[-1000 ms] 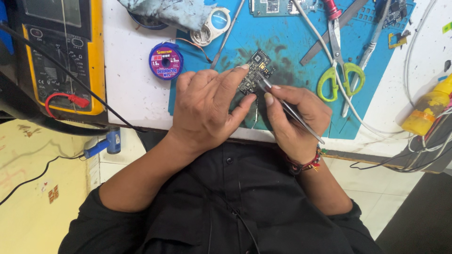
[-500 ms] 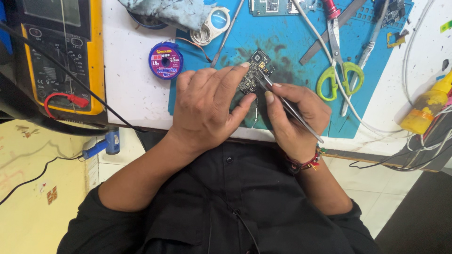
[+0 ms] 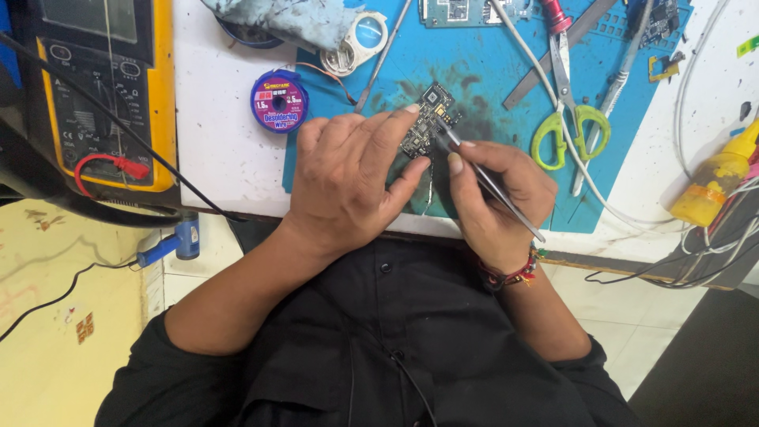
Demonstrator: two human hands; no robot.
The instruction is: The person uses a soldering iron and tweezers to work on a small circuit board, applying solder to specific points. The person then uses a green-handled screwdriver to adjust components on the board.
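Observation:
A small dark circuit board [image 3: 428,116] lies tilted on the blue work mat [image 3: 474,63], over a sooty patch. My left hand [image 3: 352,178] rests palm down on the mat and pins the board's left side with its fingertips and thumb. My right hand [image 3: 498,202] grips metal tweezers [image 3: 489,183] like a pen; their tips touch the board's right edge.
A yellow multimeter [image 3: 103,87] with red and black leads sits far left. A purple wick spool [image 3: 278,100], a tape roll [image 3: 360,39], green-handled scissors [image 3: 565,119], a second circuit board [image 3: 458,11], a yellow squeeze bottle [image 3: 715,178] and loose cables surround the mat.

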